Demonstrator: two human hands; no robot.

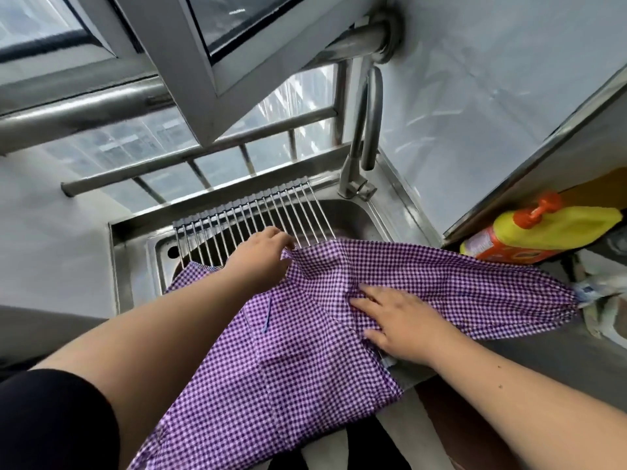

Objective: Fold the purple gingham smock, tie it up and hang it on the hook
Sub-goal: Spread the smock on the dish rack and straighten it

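Steel sink [135, 252] under the window, with the purple gingham smock [288, 351] spread over its drying rack [244, 218] and front edge. Your left hand [261, 252] pinches a far corner of the cloth; your right hand [403, 323] lies flat, fingers straight, pinning the middle. Keep pressing, draw that corner across, and match edges before creasing.

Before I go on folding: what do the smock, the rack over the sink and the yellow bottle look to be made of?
Smock: thin woven cloth, likely cotton, matte; it creases softly.
Rack: bare metal rods, probably stainless steel, with bright glints.
Yellow bottle: glossy plastic by its look, with an orange cap.
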